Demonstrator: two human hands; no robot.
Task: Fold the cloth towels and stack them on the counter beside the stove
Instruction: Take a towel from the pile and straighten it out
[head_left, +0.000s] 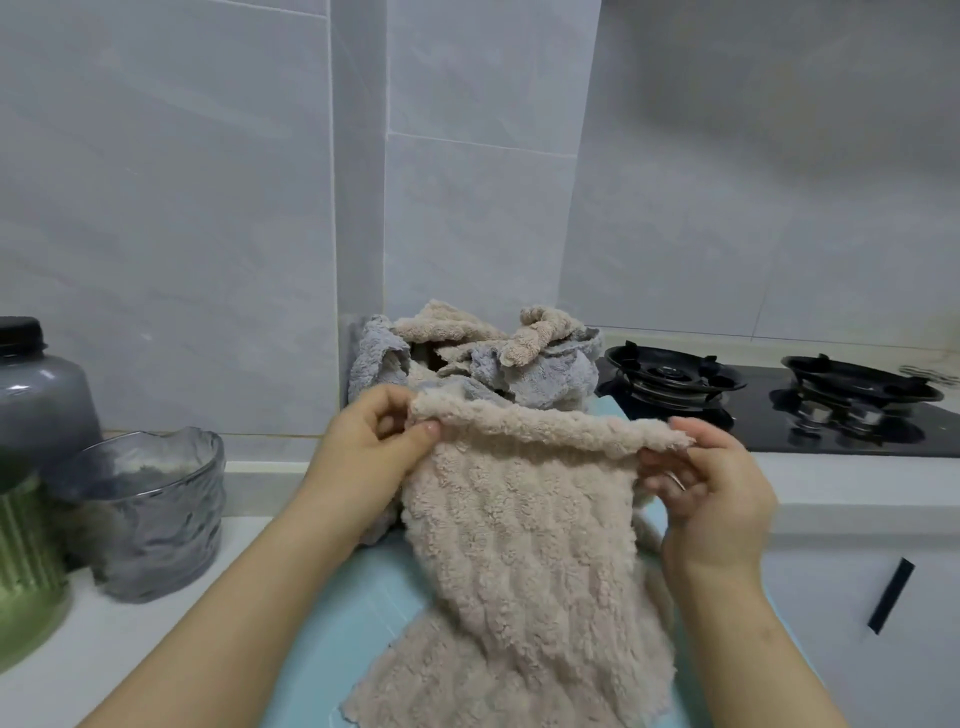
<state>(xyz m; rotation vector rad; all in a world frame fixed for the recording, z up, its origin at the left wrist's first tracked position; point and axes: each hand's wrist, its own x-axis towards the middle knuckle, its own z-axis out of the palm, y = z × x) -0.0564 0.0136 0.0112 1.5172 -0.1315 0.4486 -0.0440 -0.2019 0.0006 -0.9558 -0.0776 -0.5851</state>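
A fluffy beige towel (519, 530) hangs between my hands, its lower end draped on a light blue mat (343, 613) on the counter. My left hand (374, 447) pinches the towel's upper left corner. My right hand (711, 483) pinches the upper right corner, fingers curled under the edge. Behind the held towel sits a crumpled pile of grey and beige towels (478, 358) against the tiled wall.
A black gas stove (769, 410) with two burners lies to the right. At left stand a smoky glass bowl (150, 514), a grey jar with a black lid (36, 395) and a green ribbed container (26, 566). A white cabinet front with a black handle (891, 595) is lower right.
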